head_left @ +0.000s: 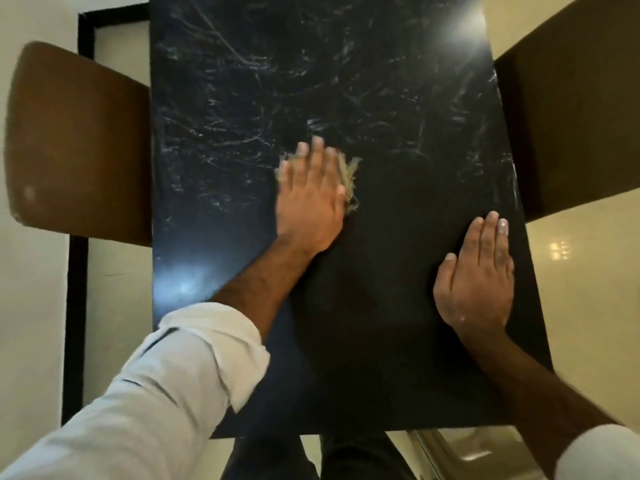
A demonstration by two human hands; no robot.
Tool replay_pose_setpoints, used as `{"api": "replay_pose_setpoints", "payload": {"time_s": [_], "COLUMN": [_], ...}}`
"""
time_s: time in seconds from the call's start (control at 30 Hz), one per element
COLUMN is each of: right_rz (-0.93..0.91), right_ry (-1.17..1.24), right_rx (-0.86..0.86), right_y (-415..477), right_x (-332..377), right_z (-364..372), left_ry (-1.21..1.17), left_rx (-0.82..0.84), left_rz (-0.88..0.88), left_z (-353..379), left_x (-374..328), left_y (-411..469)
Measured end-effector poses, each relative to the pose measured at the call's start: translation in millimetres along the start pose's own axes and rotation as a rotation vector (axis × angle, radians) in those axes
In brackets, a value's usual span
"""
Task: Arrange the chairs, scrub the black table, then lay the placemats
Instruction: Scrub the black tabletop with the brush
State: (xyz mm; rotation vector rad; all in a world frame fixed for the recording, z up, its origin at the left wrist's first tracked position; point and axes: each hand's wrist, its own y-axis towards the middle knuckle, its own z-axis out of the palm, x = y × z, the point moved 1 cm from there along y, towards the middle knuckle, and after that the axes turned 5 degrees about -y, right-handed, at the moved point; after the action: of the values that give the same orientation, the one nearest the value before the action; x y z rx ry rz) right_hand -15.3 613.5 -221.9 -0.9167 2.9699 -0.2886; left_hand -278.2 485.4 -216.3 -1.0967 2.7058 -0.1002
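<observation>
Right in the middle of the frame, the left hand [310,199] was laid flat, fingers straight and spread, and a tan fibrous scrubber [350,178] was pressed beneath it onto the black table [346,81], frayed strands seen poking out along the hand's right side and past the fingertips. Pale smeared streaks [242,140] were seen across the upper half of the tabletop. At lower right, the right hand [476,275] was planted open, palm down, on bare tabletop near the table's right edge, nothing held. A rolled white sleeve [156,393] was seen at lower left. One brown chair [76,143] was tucked against the table's left side, and a second brown chair [571,126] against its right, over a cream tiled floor [581,289].
</observation>
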Motion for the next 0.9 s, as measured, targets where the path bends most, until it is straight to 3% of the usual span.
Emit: {"api": "replay_pose_setpoints", "payload": {"time_s": [0.17, 0.4, 0.6, 0.8, 0.9], "right_rz": [-0.002, -0.402, -0.350, -0.340, -0.325], "right_ry": [-0.058, 0.006, 0.003, -0.027, -0.042], "right_rx": [-0.006, -0.007, -0.085, -0.091, -0.065], "right_y": [-6, -9, -5, -9, -8], "right_x": [15, 176, 212, 218, 221], "right_z": [-8, -20, 8, 8, 6], "left_ry": [-0.017, 0.012, 0.010, 0.036, 0.010], "left_rx": [0.111, 0.088, -0.008, 0.119, 0.123], "left_rz": [0.201, 0.030, -0.054, 0.154, 0.048], "left_z": [9, -5, -10, -8, -16], "left_x": [5, 108, 124, 136, 180], "left_y": [-67, -94, -57, -109, -127]}}
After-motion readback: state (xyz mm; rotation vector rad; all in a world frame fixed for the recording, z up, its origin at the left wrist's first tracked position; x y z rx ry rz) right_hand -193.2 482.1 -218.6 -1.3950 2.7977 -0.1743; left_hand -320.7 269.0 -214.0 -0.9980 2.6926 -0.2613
